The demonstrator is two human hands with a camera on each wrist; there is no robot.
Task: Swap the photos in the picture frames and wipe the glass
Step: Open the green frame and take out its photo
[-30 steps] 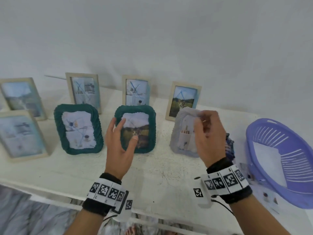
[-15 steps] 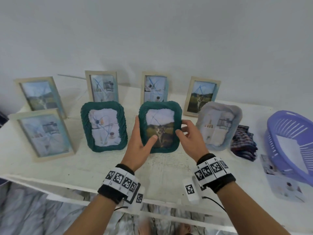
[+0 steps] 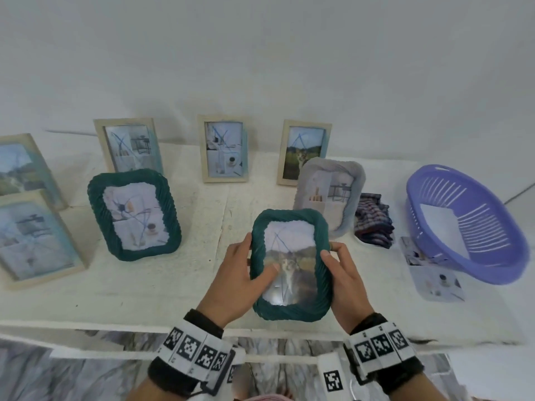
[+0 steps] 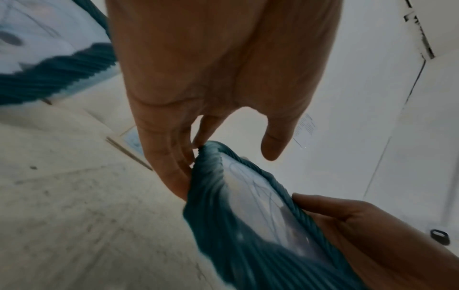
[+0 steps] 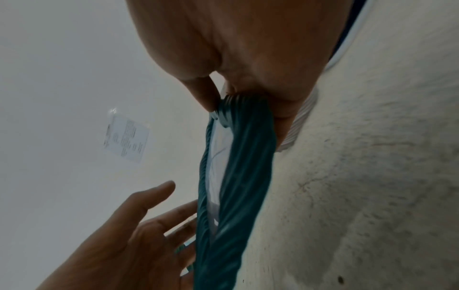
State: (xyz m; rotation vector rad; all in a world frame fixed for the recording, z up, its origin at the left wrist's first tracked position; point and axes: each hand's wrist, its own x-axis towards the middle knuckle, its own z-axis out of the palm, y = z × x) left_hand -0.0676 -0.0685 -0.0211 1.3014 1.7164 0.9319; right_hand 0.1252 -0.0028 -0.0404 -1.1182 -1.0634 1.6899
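A dark green ribbed frame [image 3: 289, 309] with a cat photo is held tilted back above the table's front edge. My left hand [image 3: 237, 282] grips its left side, thumb [image 3: 272, 269] on the glass and fingers behind. My right hand [image 3: 344, 282] grips the right side, thumb on the front rim. In the left wrist view the frame [image 4: 218, 225] shows edge-on between both hands. In the right wrist view my thumb and fingers [image 5: 283, 109] pinch the frame's rim [image 5: 246, 157]. A second green frame [image 3: 134, 214] stands to the left, and a grey frame [image 3: 330, 195] behind.
A folded plaid cloth [image 3: 373, 227] lies right of the grey frame. A purple basket [image 3: 463, 224] holding a white sheet sits at far right, with loose photos [image 3: 434, 276] in front. Three wooden frames [image 3: 224, 149] line the wall; two more [image 3: 34, 238] stand far left.
My right hand left the grey frame and took the green cat frame's right side. Both hands lifted that frame off its spot and brought it toward me, tilting it back.
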